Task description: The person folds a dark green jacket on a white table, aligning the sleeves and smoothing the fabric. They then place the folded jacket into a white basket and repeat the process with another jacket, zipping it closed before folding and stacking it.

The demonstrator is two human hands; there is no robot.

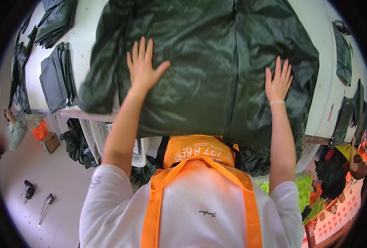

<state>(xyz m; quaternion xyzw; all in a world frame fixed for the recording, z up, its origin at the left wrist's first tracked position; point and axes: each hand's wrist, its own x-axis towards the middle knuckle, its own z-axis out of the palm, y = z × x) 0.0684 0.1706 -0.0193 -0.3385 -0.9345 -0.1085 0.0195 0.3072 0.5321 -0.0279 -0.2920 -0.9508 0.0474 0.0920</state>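
Observation:
A dark green, shiny rain jacket [187, 78] lies spread over the white table, its sleeves out to both sides and its lower edge hanging near my waist. A dark zip line [235, 70] runs down it, right of the middle. My left hand [144, 68] rests flat on the left part of the jacket, fingers spread and thumb out. On the right part my right hand [279, 80] lies flat too, fingers stretched away from me. Neither hand grips the cloth. A pale band circles my right wrist.
Folded dark green garments [58, 78] lie on the white table [82, 37] at the left, and more folded pieces [343, 120] at the right. White plastic baskets [93, 136] stand below the table edge. A cardboard box [50, 142] sits on the floor. People are at both sides.

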